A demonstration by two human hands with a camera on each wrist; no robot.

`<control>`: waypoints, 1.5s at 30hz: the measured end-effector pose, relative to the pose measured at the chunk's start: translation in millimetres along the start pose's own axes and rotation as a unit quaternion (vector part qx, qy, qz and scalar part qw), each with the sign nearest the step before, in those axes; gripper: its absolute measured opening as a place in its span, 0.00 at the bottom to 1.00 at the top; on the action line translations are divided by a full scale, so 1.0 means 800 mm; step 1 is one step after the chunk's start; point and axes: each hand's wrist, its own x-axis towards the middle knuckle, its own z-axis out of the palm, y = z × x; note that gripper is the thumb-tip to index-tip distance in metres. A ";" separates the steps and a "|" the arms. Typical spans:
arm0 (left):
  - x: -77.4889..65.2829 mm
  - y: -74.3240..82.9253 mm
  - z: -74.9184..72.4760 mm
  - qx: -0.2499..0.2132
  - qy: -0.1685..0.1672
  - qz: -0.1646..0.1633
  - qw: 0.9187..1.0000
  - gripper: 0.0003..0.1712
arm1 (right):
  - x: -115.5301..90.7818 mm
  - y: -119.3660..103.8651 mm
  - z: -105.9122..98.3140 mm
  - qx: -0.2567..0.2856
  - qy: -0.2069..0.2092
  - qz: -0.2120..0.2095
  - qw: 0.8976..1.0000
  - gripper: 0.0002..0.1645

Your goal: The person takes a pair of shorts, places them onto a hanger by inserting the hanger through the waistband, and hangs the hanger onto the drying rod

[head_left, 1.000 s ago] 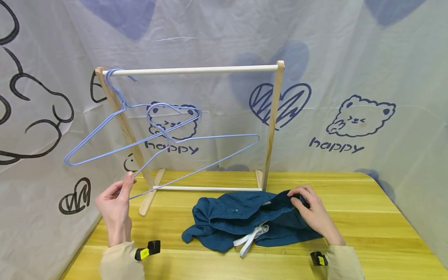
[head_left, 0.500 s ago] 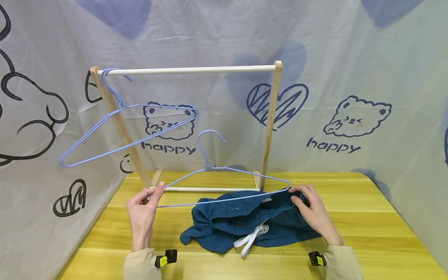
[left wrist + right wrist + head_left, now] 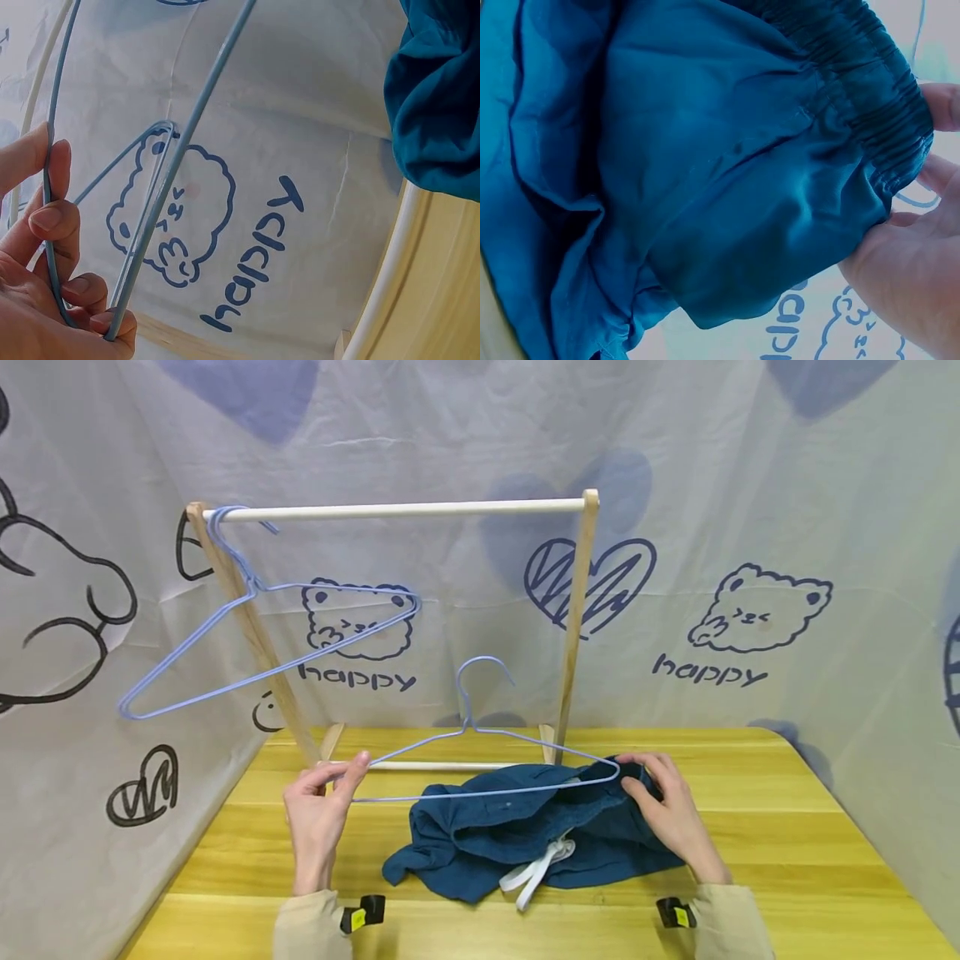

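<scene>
My left hand (image 3: 321, 814) pinches the left end of a light blue wire hanger (image 3: 480, 792), hook upward. In the left wrist view, thumb and fingers grip its wire (image 3: 157, 202). The hanger's right end overlaps the open waist of dark blue drawstring pants (image 3: 480, 864), close by my right fingertips. My right hand (image 3: 675, 814) pinches the right side of that waist, holding it raised. The gathered elastic waistband (image 3: 877, 97) shows between thumb and fingers in the right wrist view. A white drawstring (image 3: 536, 875) lies tied at the front; the pants' legs are bunched and mostly hidden.
Behind the pants stands a rack with a white top rail (image 3: 405, 511) and wooden posts (image 3: 576, 627). More blue hangers (image 3: 195, 697) hang at its left end. A printed cloth (image 3: 450, 435) backs the wooden table (image 3: 810, 877).
My left hand has moved right, bringing the hanger down from before the rack until its right end reaches the pants' waist. My right hand keeps its hold on the waistband.
</scene>
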 end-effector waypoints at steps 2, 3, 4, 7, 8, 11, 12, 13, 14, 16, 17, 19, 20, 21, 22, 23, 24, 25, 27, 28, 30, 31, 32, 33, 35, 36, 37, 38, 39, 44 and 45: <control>0.000 0.001 0.001 0.002 0.001 -0.002 1.000 0.09 | 0.001 0.001 0.001 0.011 0.009 -0.013 1.000 0.17; -0.001 0.002 0.001 0.002 0.001 -0.003 1.000 0.09 | 0.001 0.001 0.001 0.016 0.013 -0.019 1.000 0.18; -0.001 0.002 0.001 0.003 0.002 -0.002 1.000 0.09 | 0.002 0.002 0.002 0.019 0.017 -0.026 0.999 0.18; -0.001 0.001 0.003 0.007 -0.003 0.002 1.000 0.08 | 0.002 0.003 0.003 0.028 0.025 -0.036 0.999 0.19; -0.001 0.000 0.003 0.008 -0.007 0.003 1.000 0.08 | 0.002 0.003 0.003 0.029 0.026 -0.039 0.998 0.19; -0.002 0.000 0.005 0.015 -0.015 0.005 1.000 0.08 | 0.003 0.003 0.004 0.030 0.027 -0.041 0.998 0.18; -0.003 0.001 0.006 0.018 -0.017 0.006 1.000 0.08 | 0.003 0.003 0.004 0.029 0.024 -0.041 0.998 0.18; -0.003 0.001 0.006 0.023 -0.018 0.008 1.000 0.07 | 0.003 0.003 0.005 0.028 0.023 -0.042 0.998 0.18; -0.004 0.001 0.007 0.029 -0.019 0.009 0.999 0.07 | 0.003 0.002 0.005 0.027 0.021 -0.041 0.999 0.18; -0.004 -0.001 0.009 0.036 -0.020 0.018 0.999 0.07 | 0.003 0.003 0.005 0.028 0.017 -0.039 0.999 0.18; -0.004 -0.002 0.010 0.040 -0.021 0.023 0.999 0.06 | 0.003 0.002 0.005 0.029 0.015 -0.038 0.999 0.18; -0.005 -0.004 0.011 0.041 -0.024 0.029 0.998 0.06 | 0.002 0.002 0.005 0.035 0.013 -0.038 0.999 0.18; -0.005 -0.004 0.012 0.039 -0.026 0.031 0.998 0.05 | 0.002 0.002 0.005 0.040 0.012 -0.039 0.998 0.18; -0.005 -0.004 0.012 0.037 -0.030 0.033 0.998 0.05 | 0.002 0.002 0.005 0.045 0.011 -0.041 0.998 0.18; -0.006 -0.003 0.013 0.035 -0.033 0.033 0.998 0.05 | 0.002 0.002 0.005 0.050 0.011 -0.043 0.998 0.19; -0.006 -0.003 0.013 0.034 -0.035 0.032 0.998 0.05 | 0.002 0.002 0.006 0.055 0.012 -0.046 0.997 0.19; -0.006 -0.002 0.014 0.032 -0.037 0.032 0.998 0.04 | 0.002 0.002 0.006 0.061 0.013 -0.048 0.997 0.19; -0.006 -0.002 0.014 0.032 -0.038 0.033 0.998 0.04 | 0.002 0.002 0.006 0.066 0.015 -0.051 0.996 0.19; -0.006 -0.003 0.016 0.032 -0.039 0.037 0.998 0.04 | 0.002 0.003 0.007 0.071 0.023 -0.056 0.996 0.19; -0.006 -0.003 0.016 0.033 -0.040 0.040 0.998 0.04 | 0.002 0.003 0.008 0.073 0.028 -0.060 0.995 0.19; -0.006 -0.005 0.018 0.037 -0.042 0.050 0.997 0.04 | 0.002 0.003 0.008 0.076 0.039 -0.063 0.994 0.20; -0.006 -0.006 0.019 0.039 -0.043 0.052 0.997 0.04 | 0.002 0.002 0.008 0.076 0.044 -0.062 0.994 0.20; -0.006 -0.007 0.020 0.041 -0.043 0.053 0.997 0.05 | 0.002 0.002 0.008 0.076 0.047 -0.060 0.994 0.20; -0.006 -0.008 0.021 0.043 -0.044 0.051 0.997 0.05 | 0.002 0.002 0.008 0.078 0.050 -0.057 0.994 0.21; -0.007 -0.009 0.023 0.046 -0.047 0.049 0.997 0.05 | 0.002 0.002 0.007 0.081 0.053 -0.047 0.994 0.22; -0.007 -0.008 0.024 0.048 -0.048 0.046 0.997 0.05 | 0.002 0.002 0.006 0.083 0.053 -0.043 0.994 0.22; -0.008 -0.008 0.025 0.051 -0.048 0.044 0.997 0.06 | 0.002 0.002 0.006 0.085 0.054 -0.039 0.994 0.22; -0.009 -0.007 0.027 0.053 -0.050 0.043 0.996 0.06 | 0.001 0.001 0.006 0.089 0.054 -0.037 0.994 0.23; -0.010 -0.005 0.028 0.055 -0.052 0.044 0.996 0.06 | 0.001 0.001 0.006 0.094 0.055 -0.037 0.993 0.23; -0.015 -0.001 0.036 0.058 -0.055 0.066 0.995 0.06 | 0.002 -0.002 0.005 0.111 0.070 -0.034 0.991 0.19; -0.017 0.000 0.038 0.060 -0.055 0.070 0.994 0.06 | 0.002 -0.003 0.005 0.113 0.074 -0.029 0.990 0.18</control>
